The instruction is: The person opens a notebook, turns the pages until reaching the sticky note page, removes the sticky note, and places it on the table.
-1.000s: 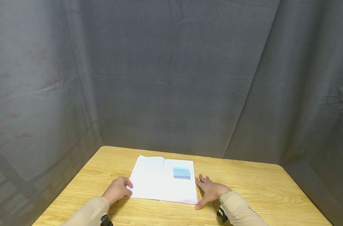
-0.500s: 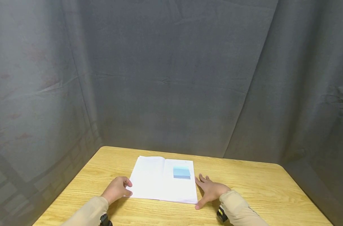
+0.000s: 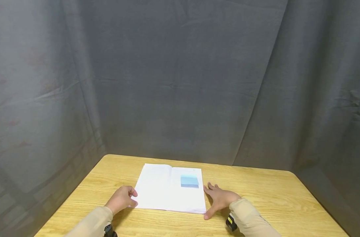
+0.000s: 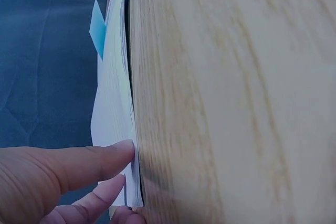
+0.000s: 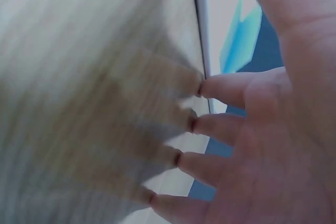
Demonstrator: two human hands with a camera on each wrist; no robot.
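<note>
An open notebook (image 3: pixel 154 187) with white pages lies on the wooden table. On its right page is a light blue sticky note (image 3: pixel 189 181); in the left wrist view, part of this blue note (image 4: pixel 97 29) stands up from the paper. My left hand (image 3: pixel 120 198) grips the notebook's near left corner, the thumb (image 4: pixel 113 160) over the page and the other fingers bent at the edge. Along the right edge, my right hand (image 3: pixel 222 200) is spread, its thumb by the near corner and its fingertips down on the table beside the pages.
The wooden table (image 3: pixel 269 197) has rounded far corners. Grey cloth (image 3: pixel 174 82) hangs behind it and on both sides. Each wrist carries a small dark camera (image 3: pixel 231 223) below a beige sleeve (image 3: pixel 251 217).
Both hands and the notebook hold nearly the same places. The whole scene shifts slightly left in the head view.
</note>
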